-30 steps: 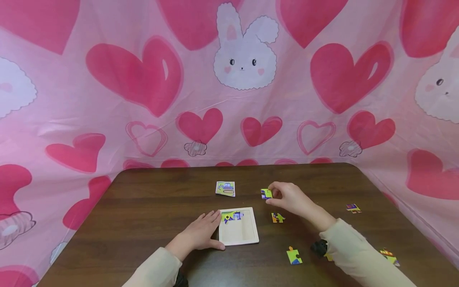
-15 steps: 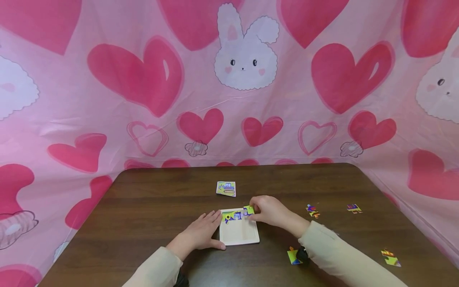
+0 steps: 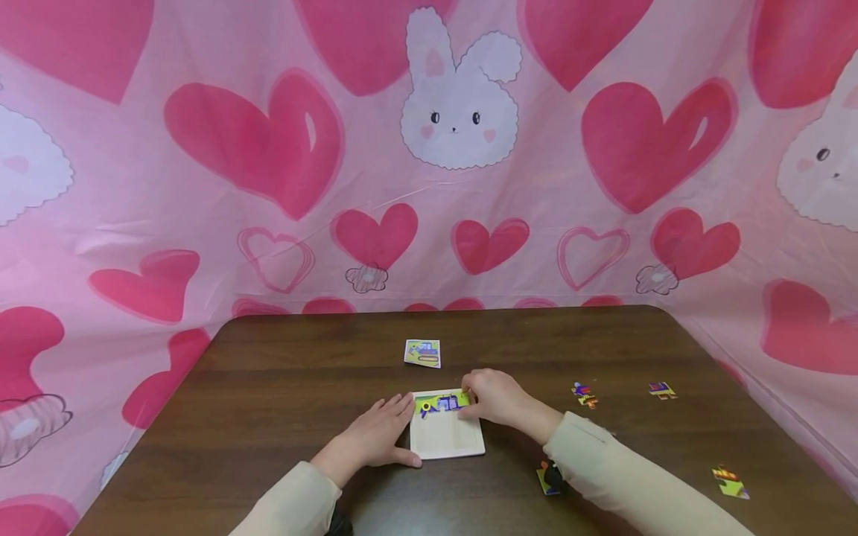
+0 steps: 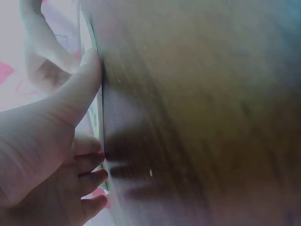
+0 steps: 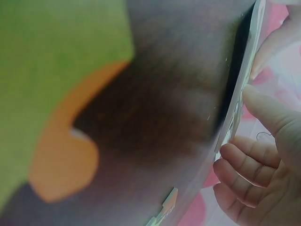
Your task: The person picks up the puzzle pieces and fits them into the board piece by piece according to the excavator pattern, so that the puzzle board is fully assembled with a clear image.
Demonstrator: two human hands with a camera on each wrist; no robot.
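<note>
A small white puzzle tray (image 3: 445, 441) lies on the table, with joined puzzle pieces (image 3: 434, 405) along its far side. At the tray's far right corner my right hand (image 3: 501, 400) pinches a yellow-green and purple puzzle piece (image 3: 459, 397) between thumb and fingers, partly hiding it; the piece lies inside or against the rim. My left hand (image 3: 375, 435) rests along the left side of the tray, fingers extended and thumb at the near left corner. In the left wrist view the left thumb and fingertips touch the tray's edge (image 4: 98, 106).
A picture card (image 3: 422, 353) lies beyond the tray. Loose puzzle pieces lie to the right: two farther back (image 3: 585, 395), (image 3: 662, 390), another nearer the front (image 3: 731, 482). One piece (image 3: 546, 481) is partly covered by the right wrist. A pink heart-patterned cloth (image 3: 462, 223) hangs behind the table.
My right hand has carried the puzzle piece leftward from the table to the tray's far right corner, then lowered it slightly toward the joined pieces. The left hand has stayed in place.
</note>
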